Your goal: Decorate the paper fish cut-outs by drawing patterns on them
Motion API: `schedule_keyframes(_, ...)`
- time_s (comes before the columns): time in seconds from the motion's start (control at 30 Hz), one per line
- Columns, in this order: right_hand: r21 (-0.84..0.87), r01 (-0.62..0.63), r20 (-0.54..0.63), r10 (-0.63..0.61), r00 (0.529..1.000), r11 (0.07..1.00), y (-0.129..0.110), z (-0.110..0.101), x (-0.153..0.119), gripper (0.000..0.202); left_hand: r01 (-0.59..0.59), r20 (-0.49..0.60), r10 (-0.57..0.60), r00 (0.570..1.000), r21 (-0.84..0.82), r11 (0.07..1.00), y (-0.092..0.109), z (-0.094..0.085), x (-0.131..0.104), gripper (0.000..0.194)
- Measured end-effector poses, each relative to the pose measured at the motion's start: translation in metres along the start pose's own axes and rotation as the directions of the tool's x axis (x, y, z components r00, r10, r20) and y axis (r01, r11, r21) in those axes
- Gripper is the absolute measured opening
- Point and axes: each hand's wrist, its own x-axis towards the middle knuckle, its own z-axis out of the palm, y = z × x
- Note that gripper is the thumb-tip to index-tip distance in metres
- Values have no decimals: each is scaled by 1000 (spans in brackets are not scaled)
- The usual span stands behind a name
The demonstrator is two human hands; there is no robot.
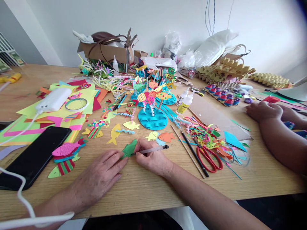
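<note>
My right hand [153,159] is closed round a pen [154,149], its tip at the edge of a green paper fish [129,149]. The fish lies on the table between my hands, its right side partly covered by my fingers. My left hand [103,171] rests flat with fingers stretched out, the fingertips touching the fish's left edge. Beyond it are a yellow paper fish [114,134] and an orange paper fish [166,137]. To the left lies a pink paper fish [67,148] above a green striped fish [61,168].
Red-handled scissors [209,159], a black pencil [195,155] and a wooden stick [187,150] lie right. A blue base [153,123] bears paper fish on curled stems. Glue bottles [184,103] stand behind. A phone [35,156] lies left; another person's hand [265,111] is far right.
</note>
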Motion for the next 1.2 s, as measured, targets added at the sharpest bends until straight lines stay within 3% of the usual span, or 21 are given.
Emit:
schedule_keyframes(0.7,-23,1,18,0,1000,1000,-2,0,0,11,28,42,-27,999,-24,999,0,2,-1,35)
schedule_keyframes(1.2,-30,-15,26,15,1000,999,-3,-1,0,9,62,53,-62,997,10,998,11,-1,7,32)
